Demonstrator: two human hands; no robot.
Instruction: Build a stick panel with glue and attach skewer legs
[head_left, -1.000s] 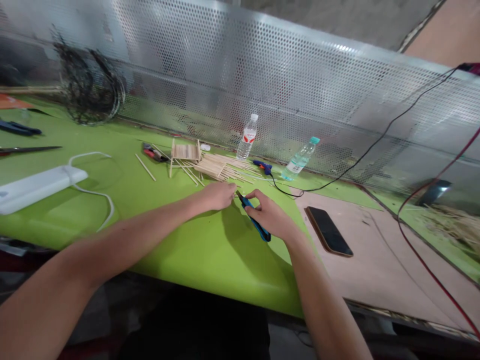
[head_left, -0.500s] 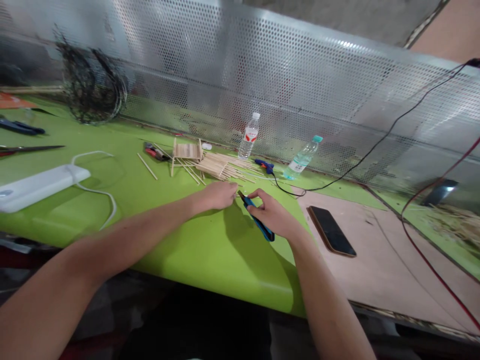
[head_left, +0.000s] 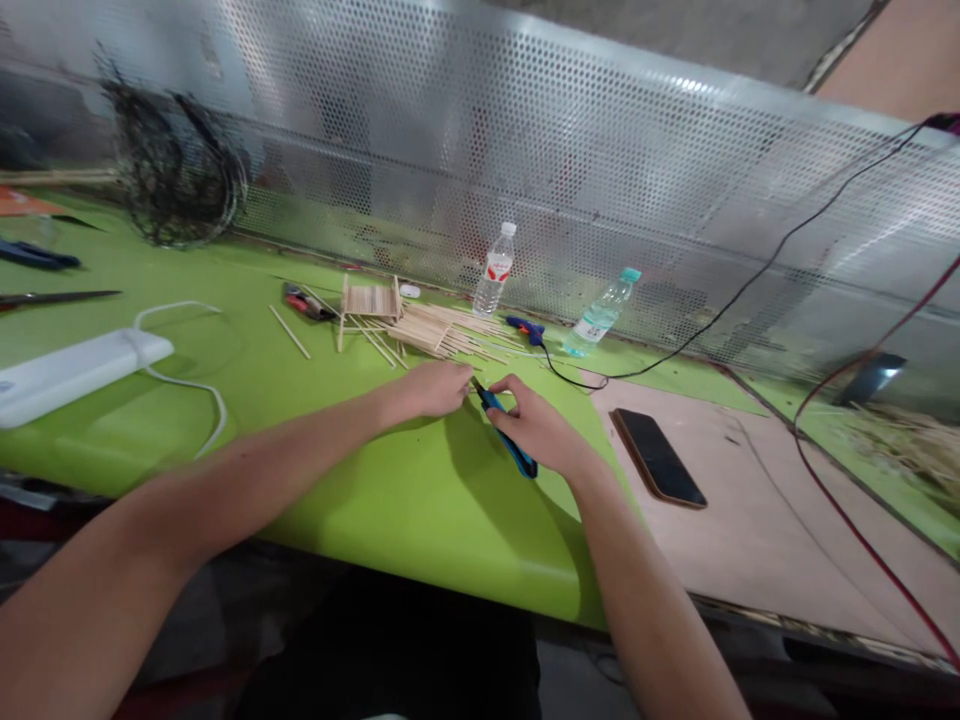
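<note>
Moved since the earlier frame: very little. The whole view has slipped slightly, and the dark tip of the tool appears a shade closer to the left hand's fingers.

Item 1. Blue-handled tool point(head_left: 523, 461), one, over the green bench point(head_left: 405, 510). Long axis slanting: dark tip toward 11 o'clock, butt end toward 5 o'clock. Exact type not legible at this size.

Item 2. Right hand point(head_left: 541, 425), bearer of the tool and the nearer of the two to its handle. Fingers closed round the handle, thumb and forefinger toward the tip.

Item 3. Left hand point(head_left: 441, 388), at about 10 o'clock from the right hand. Fingers curled together, just beside the tool's tip; contact between tip and fingers cannot be told. Whether anything is pinched there likewise cannot be told.

Governing relation: tip directed at the left fingers, with only a narrow gap, if any, between them.

Surroundings, from the left hand: stick panel point(head_left: 421, 330), between 11 and 12 o'clock; upright stick frame point(head_left: 372, 302), 11 o'clock, beside the panel; loose sticks point(head_left: 480, 344), fanned out at 1 o'clock; red-handled tool point(head_left: 303, 302), 10 o'clock.

From the right hand: glue gun point(head_left: 529, 329), 12 o'clock; green-capped bottle point(head_left: 598, 318), tilted in view, 1 o'clock; phone point(head_left: 661, 458), lying flat, between 3 and 4 o'clock.
</note>
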